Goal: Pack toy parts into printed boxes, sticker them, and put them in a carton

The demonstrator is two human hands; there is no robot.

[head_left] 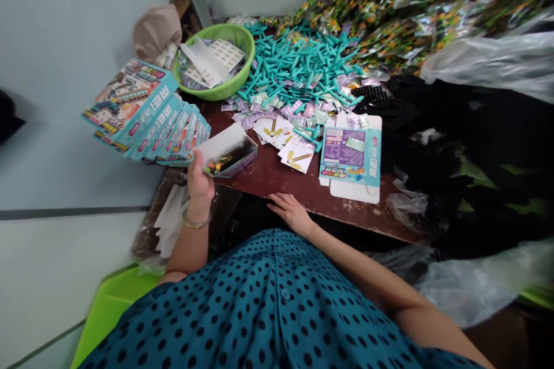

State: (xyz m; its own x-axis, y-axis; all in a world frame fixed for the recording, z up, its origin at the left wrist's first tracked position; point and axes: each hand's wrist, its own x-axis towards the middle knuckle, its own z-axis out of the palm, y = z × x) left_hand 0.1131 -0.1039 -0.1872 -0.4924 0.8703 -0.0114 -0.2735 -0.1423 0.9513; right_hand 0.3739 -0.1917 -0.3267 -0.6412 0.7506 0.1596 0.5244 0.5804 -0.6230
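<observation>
My left hand (200, 181) is closed on the near left end of an open cardboard box (238, 162), whose white flap (225, 141) stands up. Dark and yellow-orange contents show inside it. My right hand (292, 211) rests at the table's front edge, fingers stretched out, holding nothing. Just beyond it lie white cards (297, 154) printed with pixelated pickaxes. To their right a flattened purple and blue box (350, 155) lies on the table, with a small sachet (355, 144) on top.
Finished-looking blue boxes (142, 109) lean in a stacked row at left. A green basket (216, 92) holds white sheets and packets. Turquoise plastic sticks (298, 63) are heaped at the back, with small sachets (289, 108) before them. Shiny bagged pieces (402, 17) and black material (467, 155) fill the right.
</observation>
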